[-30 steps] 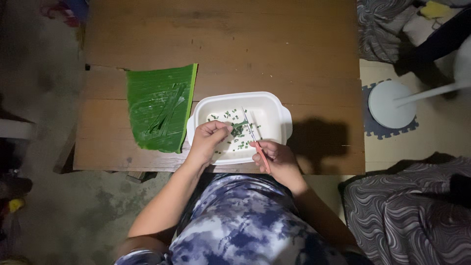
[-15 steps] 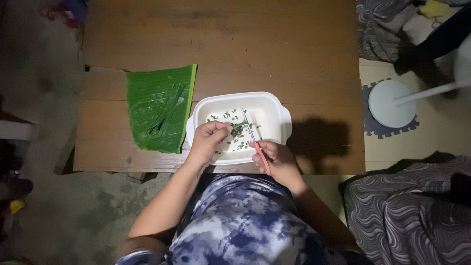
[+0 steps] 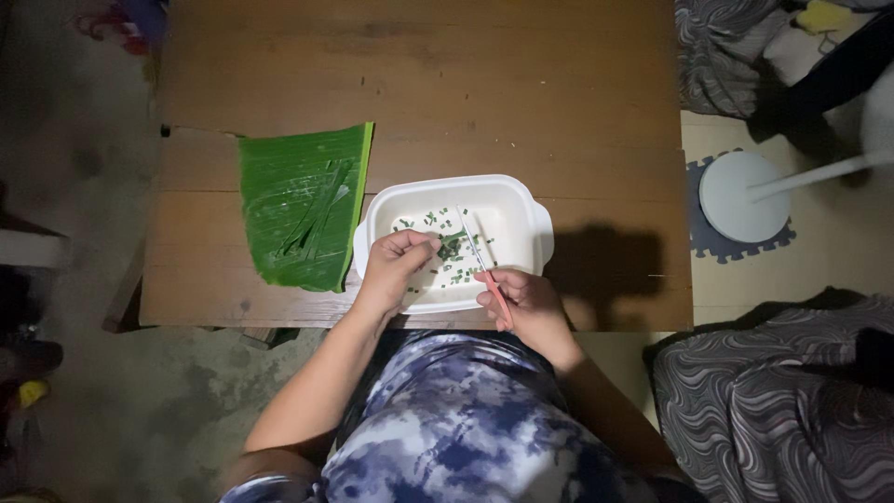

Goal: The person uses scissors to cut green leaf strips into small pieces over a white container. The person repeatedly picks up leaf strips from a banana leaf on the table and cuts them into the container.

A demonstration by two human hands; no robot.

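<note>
You are pinching a bundle of green leaf strips [image 3: 450,244] in your left hand [image 3: 393,265] over the white dish [image 3: 521,207], its long axis pointing right toward the scissors [image 3: 484,265], which your right hand [image 3: 521,303] is gripping just beside it, blades narrowly parted.

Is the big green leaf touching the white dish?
Cannot tell. In the head view the banana leaf lies right beside the white dish, but the dim light hides whether the edges meet.

Left hand [image 3: 391,265] pinches green leaf strip [image 3: 450,244]; right hand [image 3: 521,303] holds scissors [image 3: 484,265] over white dish [image 3: 517,219].
</note>
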